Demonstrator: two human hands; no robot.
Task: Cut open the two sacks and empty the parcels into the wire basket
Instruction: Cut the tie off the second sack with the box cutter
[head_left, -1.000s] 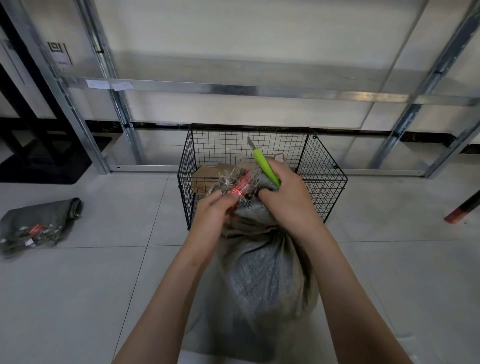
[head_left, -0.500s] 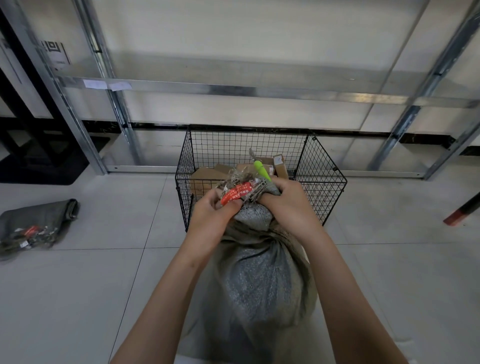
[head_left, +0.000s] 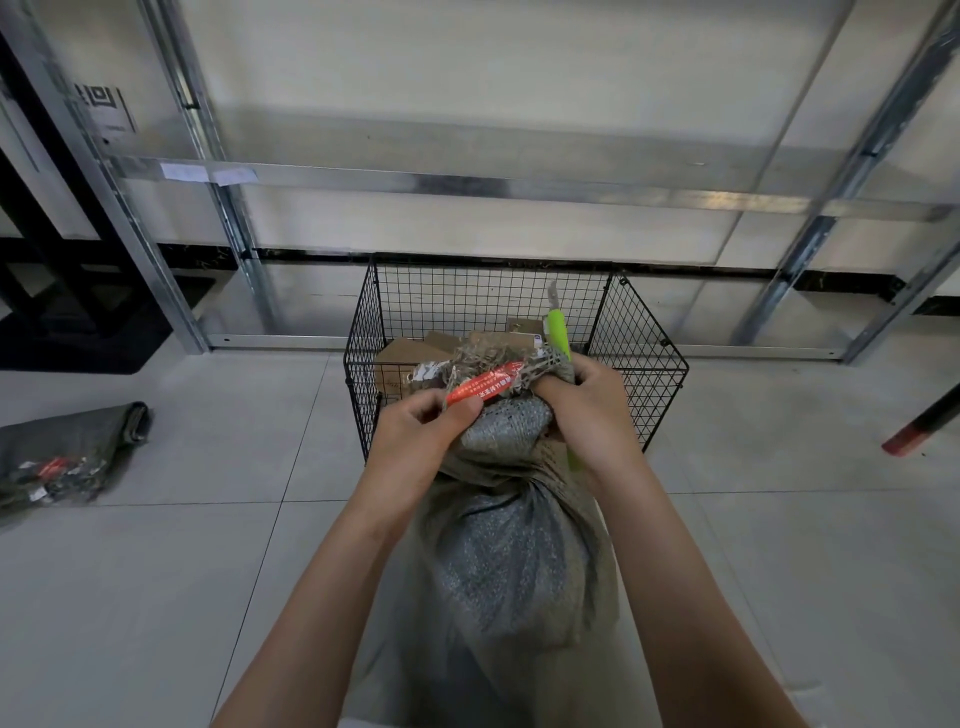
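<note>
Sacks: one (head_left: 72, 452) lies flat on the floor, apparently emptied; cardboard parcels (head_left: 410, 358) already sit in the wire basket (head_left: 644, 374). Second sack (head_left: 509, 545) stands tied before it, left hand (head_left: 415, 441) pinching its red tag (head_left: 485, 387), right hand (head_left: 587, 421) gripping neck and green knife (head_left: 558, 332).

Grey tiled floor (head_left: 156, 597), metal shelving (head_left: 467, 182)

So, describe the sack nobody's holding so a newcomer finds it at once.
From the black wire basket by the wall, look far left across the floor. The second sack lies flat, dark grey, red tag showing. Unlike the upright sack, it is limp and untouched.
</note>
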